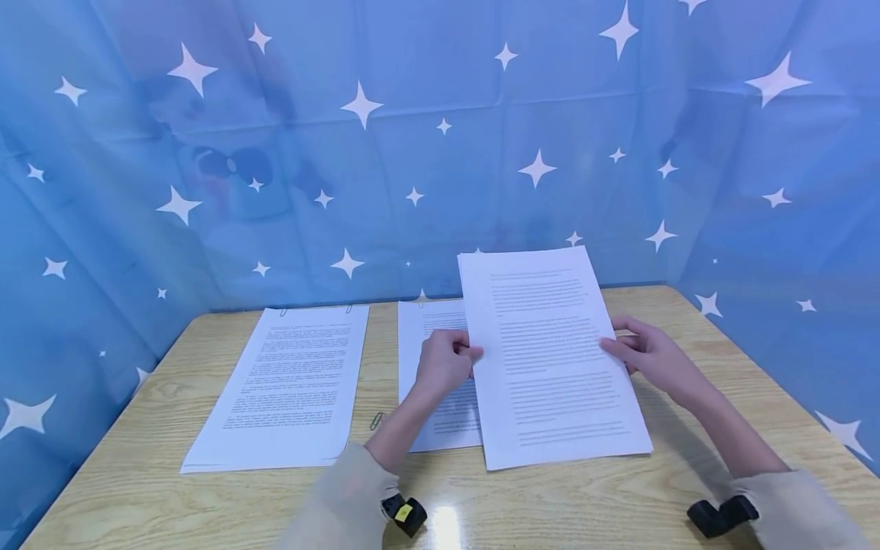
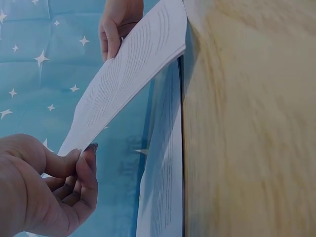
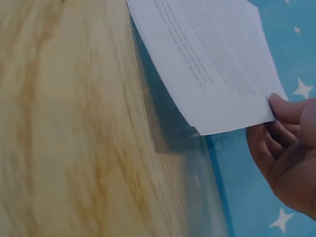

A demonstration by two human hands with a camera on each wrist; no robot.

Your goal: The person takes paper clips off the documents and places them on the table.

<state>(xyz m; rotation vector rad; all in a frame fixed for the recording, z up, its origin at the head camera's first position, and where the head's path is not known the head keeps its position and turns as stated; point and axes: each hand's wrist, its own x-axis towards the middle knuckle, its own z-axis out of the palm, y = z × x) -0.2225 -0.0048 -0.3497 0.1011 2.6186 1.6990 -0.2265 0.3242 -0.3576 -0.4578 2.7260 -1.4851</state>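
Note:
A few printed sheets of paper (image 1: 550, 359), stacked together, are held up off the table between both hands. My left hand (image 1: 443, 363) pinches their left edge between thumb and fingers; the left wrist view shows the thumb (image 2: 66, 163) on the printed side. On the opposite edge, my right hand (image 1: 653, 355) pinches the sheets, thumb in front and fingers behind. Below and behind them lies another printed paper (image 1: 440, 428) on the table, partly covered by the raised sheets and my left hand. A paper clip (image 1: 376, 421) lies on the wood by my left forearm.
At the left of the wooden table (image 1: 131, 443) lies a printed paper stack (image 1: 282, 389) with two paper clips along its top edge. Another clip sits at the top of the middle paper. A blue star-patterned curtain (image 1: 440, 153) hangs behind the table and along its sides.

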